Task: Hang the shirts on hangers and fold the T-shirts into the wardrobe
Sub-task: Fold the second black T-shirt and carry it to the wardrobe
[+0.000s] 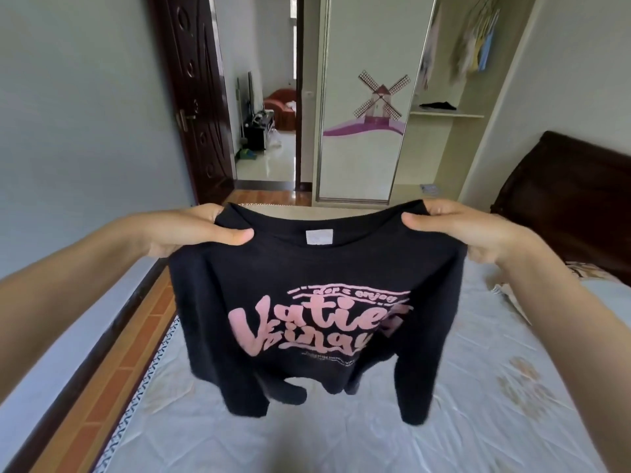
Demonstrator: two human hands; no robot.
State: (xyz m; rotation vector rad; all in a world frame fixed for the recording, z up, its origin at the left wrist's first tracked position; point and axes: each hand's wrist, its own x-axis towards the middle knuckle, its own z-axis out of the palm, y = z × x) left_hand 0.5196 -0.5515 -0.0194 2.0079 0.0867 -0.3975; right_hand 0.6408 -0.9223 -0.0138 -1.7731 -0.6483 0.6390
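Observation:
A black T-shirt [317, 268] with pink lettering hangs in the air above the bed, its printed side and neck label facing me. My left hand [194, 230] pinches its left shoulder, thumb on the front. My right hand [457, 230] pinches the right shoulder the same way. The hem and sleeves dangle just over the mattress. Beyond the bed stands the wardrobe [444, 141], its right side open; several garments on hangers [478, 46] hang at the top and a folded dark garment [438, 106] lies on a shelf.
The bed [478, 421] with a pale patterned sheet fills the foreground. A dark headboard [563, 199] is at the right. The wardrobe's sliding door [365, 97] carries a windmill picture. A dark wooden door [191, 97] stands open at the left onto another room.

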